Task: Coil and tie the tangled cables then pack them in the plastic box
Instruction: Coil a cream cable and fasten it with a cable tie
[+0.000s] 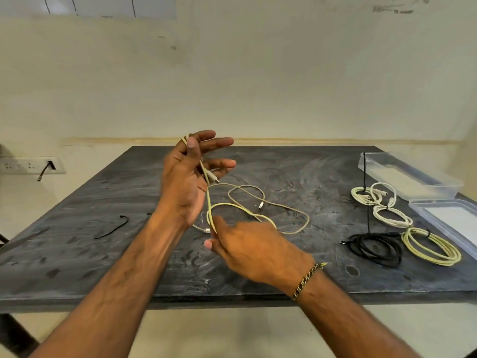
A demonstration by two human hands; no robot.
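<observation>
Left hand (184, 177) raised above the dark table (284, 254), palm turned toward the camera, forearm angling up from the lower left. Fingers mostly straight and spread, thumb pressing a pale cable (281, 202) against the index finger at the top, with the strand and its plug hanging down past the palm. Right hand (247, 246) lower, knuckles up, just over the tabletop, thumb and forefinger pinching a yellowish cable (242, 206) (a braided bracelet (308, 279) on that wrist). Both loose cables lying looped and crossed on the table between the hands and to their right. Further right, four tied coils: two white (371, 193), (392, 215), one black (374, 248), one yellow-green (433, 248). Beyond them, near the table's right edge, a clear plastic box (407, 174) and its lid (449, 218). Stray black tie (113, 227) on the left. Cream wall behind, with a socket strip (31, 165) at the left.
</observation>
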